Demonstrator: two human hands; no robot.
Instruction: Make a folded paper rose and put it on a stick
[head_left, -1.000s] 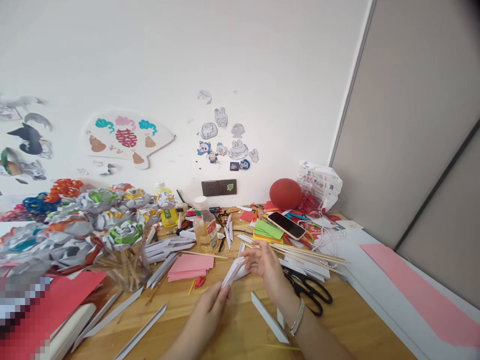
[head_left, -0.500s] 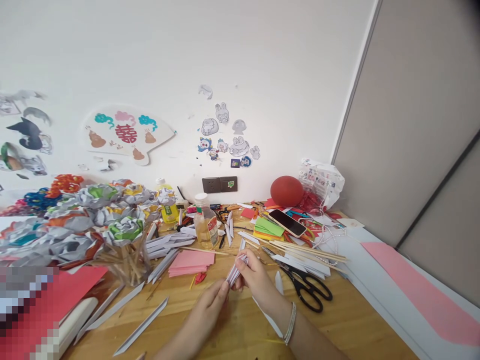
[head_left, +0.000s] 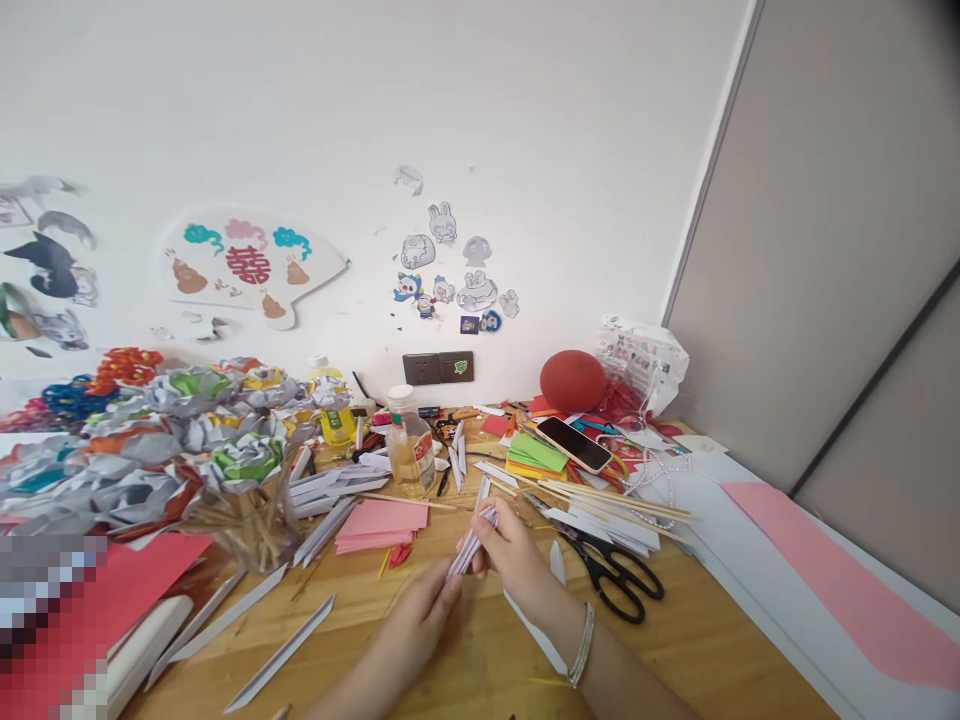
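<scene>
Both of my hands meet over the wooden table (head_left: 712, 650) and hold one narrow folded paper strip (head_left: 474, 538), white with a pink inside. My left hand (head_left: 424, 615) pinches its near end. My right hand (head_left: 514, 560), with a bead bracelet on the wrist, has its fingers closed round the far end. A white folded strip (head_left: 536, 632) lies on the table under my right forearm. Black scissors (head_left: 611, 580) lie just right of my right hand.
A pink paper stack (head_left: 382, 525), a glue bottle (head_left: 411, 445), loose white strips (head_left: 277, 655), wooden sticks (head_left: 622, 502) and a phone (head_left: 574, 445) surround the hands. Paper flowers (head_left: 172, 440) fill the left. A red ball (head_left: 572, 381) and wall sockets (head_left: 439, 368) sit at the back.
My right hand went from open fingers over the strip to closed round its far end. Both hands drew slightly nearer to me, and the view tilted a little.
</scene>
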